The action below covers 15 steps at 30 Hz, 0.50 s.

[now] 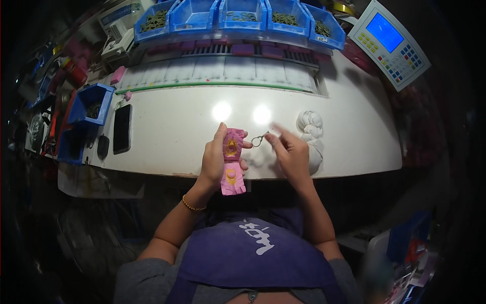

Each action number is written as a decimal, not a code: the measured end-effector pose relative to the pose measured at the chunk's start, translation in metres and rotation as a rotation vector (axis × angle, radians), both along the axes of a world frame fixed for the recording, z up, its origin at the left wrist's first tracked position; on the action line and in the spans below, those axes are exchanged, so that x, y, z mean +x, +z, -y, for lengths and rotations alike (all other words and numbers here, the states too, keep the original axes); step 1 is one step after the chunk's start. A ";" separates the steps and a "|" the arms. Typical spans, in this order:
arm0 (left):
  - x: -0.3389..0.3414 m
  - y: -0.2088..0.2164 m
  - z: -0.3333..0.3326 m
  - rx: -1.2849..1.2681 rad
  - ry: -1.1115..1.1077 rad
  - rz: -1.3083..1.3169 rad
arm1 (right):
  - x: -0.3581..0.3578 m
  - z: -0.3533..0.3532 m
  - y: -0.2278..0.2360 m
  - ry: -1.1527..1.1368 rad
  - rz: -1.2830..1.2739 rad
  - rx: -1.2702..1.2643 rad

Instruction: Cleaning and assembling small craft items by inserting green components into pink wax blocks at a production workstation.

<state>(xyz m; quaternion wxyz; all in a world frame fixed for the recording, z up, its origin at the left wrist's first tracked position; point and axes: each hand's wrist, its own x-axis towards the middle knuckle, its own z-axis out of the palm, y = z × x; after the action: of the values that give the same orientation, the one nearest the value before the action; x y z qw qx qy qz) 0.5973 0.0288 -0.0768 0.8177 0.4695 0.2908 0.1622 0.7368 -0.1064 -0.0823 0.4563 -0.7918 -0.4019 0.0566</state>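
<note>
My left hand [213, 154] is closed around a pink two-part mold [233, 178] that lies opened out, with a yellow-marked hollow in the upper part and a yellow-edged round bump in the lower part. To its right, my right hand [293, 154] pinches a small greenish ring [257, 142] with a short stem. The ring is beside the fingertips of my left hand; whether it touches them I cannot tell. Some fingers of my right hand are blurred. Just beyond that hand sits a knotted white cloth bundle [315, 152].
A dark phone [122, 129] lies on the white table [172, 114] at the left, near blue bins [92, 104]. Along the back, several blue bins [288, 21] stand above a lit white panel [217, 76] with a green edge. A control panel [389, 43] with a blue screen is at the far right.
</note>
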 end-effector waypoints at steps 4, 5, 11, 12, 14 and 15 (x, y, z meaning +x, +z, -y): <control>-0.004 -0.003 0.000 -0.027 0.014 -0.018 | 0.020 0.009 0.017 -0.363 0.844 -0.192; -0.004 -0.004 0.000 -0.013 0.011 -0.005 | 0.030 0.015 0.006 -0.355 0.841 -0.193; -0.001 -0.005 0.000 0.002 -0.029 0.001 | 0.040 0.042 0.002 -0.036 0.417 0.019; -0.003 -0.007 0.000 0.001 -0.046 -0.002 | 0.017 0.039 0.010 0.025 0.481 0.160; 0.002 -0.011 0.005 0.061 -0.033 0.026 | -0.012 0.044 0.004 0.290 0.686 0.293; 0.003 -0.012 0.007 0.118 -0.023 0.050 | -0.027 0.036 0.008 0.430 0.654 0.241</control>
<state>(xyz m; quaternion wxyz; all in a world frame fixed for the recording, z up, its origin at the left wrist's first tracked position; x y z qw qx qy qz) 0.6003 0.0220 -0.0883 0.7975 0.5160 0.2548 0.1812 0.7094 -0.1421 -0.0746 0.3717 -0.6071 -0.6858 -0.1515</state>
